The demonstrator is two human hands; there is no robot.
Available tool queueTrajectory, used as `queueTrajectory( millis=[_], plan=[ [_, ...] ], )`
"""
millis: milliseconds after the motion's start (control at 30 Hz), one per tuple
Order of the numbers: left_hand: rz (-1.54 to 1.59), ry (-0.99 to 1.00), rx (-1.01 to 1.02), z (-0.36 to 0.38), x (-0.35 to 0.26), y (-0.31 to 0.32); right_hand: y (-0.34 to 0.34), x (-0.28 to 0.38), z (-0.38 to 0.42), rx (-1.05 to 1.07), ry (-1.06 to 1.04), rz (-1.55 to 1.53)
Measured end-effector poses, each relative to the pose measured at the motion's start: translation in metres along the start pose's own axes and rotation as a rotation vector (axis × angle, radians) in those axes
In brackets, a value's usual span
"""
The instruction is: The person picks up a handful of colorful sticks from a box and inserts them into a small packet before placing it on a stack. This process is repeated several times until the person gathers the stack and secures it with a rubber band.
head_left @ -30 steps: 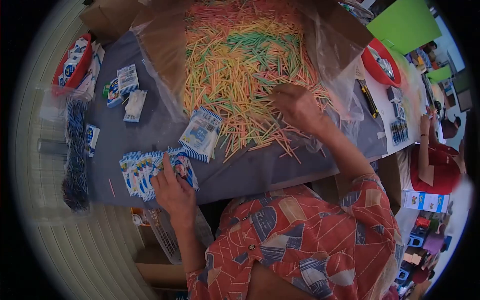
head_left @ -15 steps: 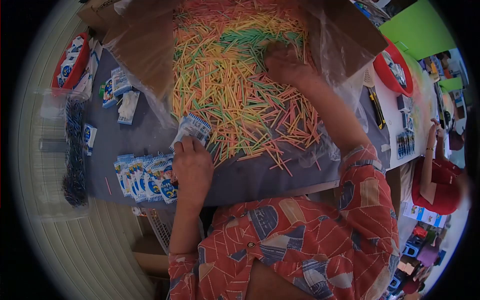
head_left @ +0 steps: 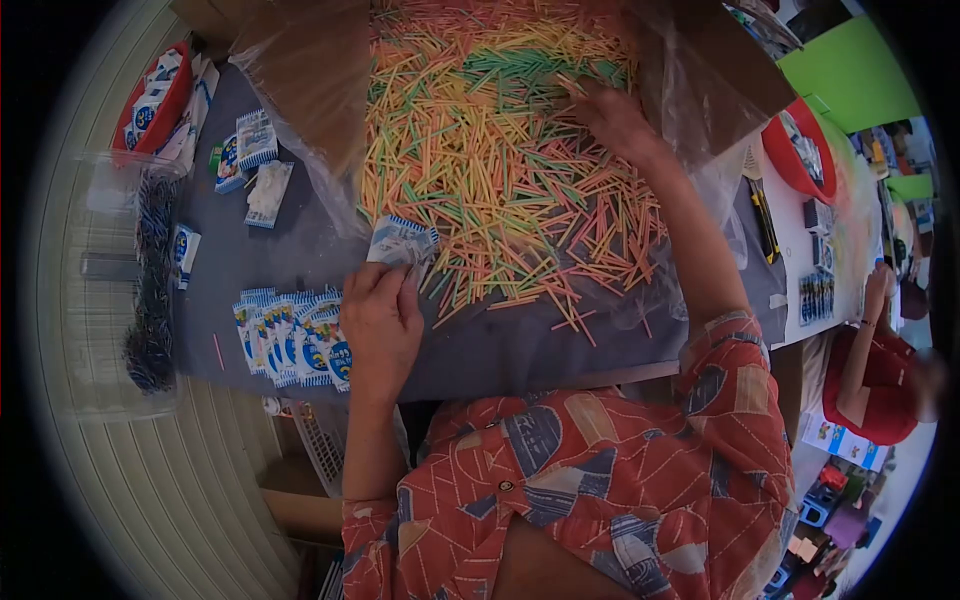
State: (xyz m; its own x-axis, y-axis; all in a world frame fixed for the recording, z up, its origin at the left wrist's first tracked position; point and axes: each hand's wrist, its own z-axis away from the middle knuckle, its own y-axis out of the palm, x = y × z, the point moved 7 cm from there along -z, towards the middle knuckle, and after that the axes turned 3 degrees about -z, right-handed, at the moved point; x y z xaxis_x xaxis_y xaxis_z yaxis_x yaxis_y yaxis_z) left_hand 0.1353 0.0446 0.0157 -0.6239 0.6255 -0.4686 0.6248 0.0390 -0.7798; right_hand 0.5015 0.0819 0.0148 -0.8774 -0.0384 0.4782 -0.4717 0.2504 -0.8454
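A big heap of coloured sticks (head_left: 490,150), orange, yellow, green and pink, lies on clear plastic over an opened cardboard box (head_left: 310,90). My right hand (head_left: 615,115) reaches into the far right of the heap, fingers down among the sticks; whether it holds any is hidden. My left hand (head_left: 380,320) rests at the heap's near edge, fingers closed on a stack of small blue-and-white packets (head_left: 402,240). A fanned row of the same packets (head_left: 285,340) lies just left of that hand on the grey table (head_left: 500,350).
Two red bowls with packets stand at the far left (head_left: 150,100) and at the right (head_left: 795,160). A clear tub of dark bits (head_left: 140,280) sits on the left. Loose packets (head_left: 255,160) lie beyond. A person in red (head_left: 875,370) sits at the right.
My right hand went from the heap's near right edge up to its far right part. My left hand left the fanned row and took hold of the packet stack by the heap.
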Motion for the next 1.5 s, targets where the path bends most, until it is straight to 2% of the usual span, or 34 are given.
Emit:
queueTrajectory(
  millis=[33, 100, 133, 167, 200, 233, 300, 400, 433, 500, 533, 600, 633, 700, 733, 800, 833, 900, 933, 1033, 1067, 1100, 1133, 1167, 1233, 1300, 1400, 1500],
  plan=[
    [0.004, -0.002, -0.003, -0.002, 0.001, -0.001, 0.001, 0.002, 0.004, 0.002, -0.002, 0.005],
    [-0.088, 0.106, -0.095, -0.004, -0.006, -0.008, -0.011, 0.014, 0.019, -0.264, -0.154, -0.169],
    [-0.085, 0.101, -0.095, -0.002, -0.006, -0.007, -0.005, 0.007, 0.018, -0.257, -0.155, -0.166],
    [-0.138, 0.102, -0.047, 0.0, -0.007, -0.001, 0.005, -0.01, 0.011, -0.205, -0.056, -0.186],
    [-0.193, 0.102, 0.001, 0.002, -0.008, 0.004, 0.008, -0.009, 0.005, -0.152, 0.043, -0.207],
    [-0.193, 0.098, -0.001, 0.005, -0.009, 0.006, 0.008, 0.0, 0.005, -0.149, 0.04, -0.206],
    [-0.153, 0.074, -0.018, 0.009, -0.007, 0.007, 0.011, 0.01, 0.01, -0.098, 0.201, -0.208],
    [-0.191, 0.039, -0.014, 0.006, -0.003, 0.004, 0.018, -0.005, 0.004, -0.045, 0.264, -0.24],
    [-0.195, 0.034, -0.015, 0.005, 0.0, 0.003, 0.019, -0.002, 0.005, -0.041, 0.26, -0.244],
    [-0.019, 0.028, -0.025, 0.001, 0.006, 0.002, 0.011, 0.008, 0.007, -0.055, 0.187, -0.486],
    [-0.014, 0.033, -0.024, -0.001, 0.005, 0.001, 0.004, 0.01, 0.007, -0.06, 0.191, -0.481],
    [0.149, -0.057, -0.032, -0.004, 0.008, -0.004, -0.011, 0.016, 0.006, -0.136, 0.109, -0.695],
    [0.15, -0.058, -0.029, -0.003, 0.011, -0.002, -0.009, 0.02, 0.007, -0.136, 0.112, -0.696],
    [0.047, 0.026, -0.082, 0.0, 0.011, 0.001, 0.002, 0.026, 0.01, -0.1, 0.169, -1.177],
    [0.047, 0.026, -0.081, 0.002, 0.012, 0.005, 0.006, 0.02, 0.012, -0.1, 0.169, -1.178],
    [-0.041, 0.093, -0.086, 0.006, 0.005, 0.01, 0.041, -0.006, 0.021, 0.078, 0.276, -1.054],
    [-0.062, 0.077, -0.082, 0.006, 0.003, 0.011, 0.058, -0.027, 0.024, 0.097, 0.271, -1.072],
    [-0.071, 0.076, -0.081, 0.005, 0.001, 0.005, 0.104, -0.06, 0.02, 0.01, 0.414, -2.134],
    [-0.1, 0.06, -0.08, 0.006, 0.006, -0.002, 0.107, -0.037, 0.014, 0.04, 0.415, -2.157],
    [0.014, 0.07, -0.003, -0.001, 0.006, 0.0, 0.038, 0.01, 0.023, 0.102, 0.247, -1.442],
    [0.216, -0.033, -0.013, -0.003, 0.017, -0.002, 0.03, 0.019, 0.025, 0.082, 0.254, -1.427],
    [0.418, -0.136, -0.02, -0.007, 0.025, 0.001, 0.023, 0.042, 0.02, 0.07, 0.117, -1.515],
    [0.434, -0.125, -0.014, -0.015, 0.017, 0.003, 0.017, 0.063, 0.018, 0.063, -0.025, -1.6],
    [0.511, -0.098, -0.041, -0.023, 0.008, 0.0, 0.013, 0.071, 0.019, 0.003, -0.019, -1.514],
    [0.575, -0.082, -0.076, -0.031, -0.003, 0.0, 0.011, 0.095, 0.023, 0.052, -0.064, -1.57],
    [0.601, -0.093, 0.031, -0.039, -0.018, 0.016, 0.011, 0.121, 0.028, 0.1, -0.115, -1.635],
    [0.713, -0.178, 0.044, -0.039, -0.028, 0.031, 0.006, 0.146, 0.04, 0.065, -0.135, -1.59],
    [0.844, -0.221, 0.042, -0.039, -0.032, 0.041, 0.012, 0.157, 0.042, 0.06, -0.174, -1.34]
  ],
)
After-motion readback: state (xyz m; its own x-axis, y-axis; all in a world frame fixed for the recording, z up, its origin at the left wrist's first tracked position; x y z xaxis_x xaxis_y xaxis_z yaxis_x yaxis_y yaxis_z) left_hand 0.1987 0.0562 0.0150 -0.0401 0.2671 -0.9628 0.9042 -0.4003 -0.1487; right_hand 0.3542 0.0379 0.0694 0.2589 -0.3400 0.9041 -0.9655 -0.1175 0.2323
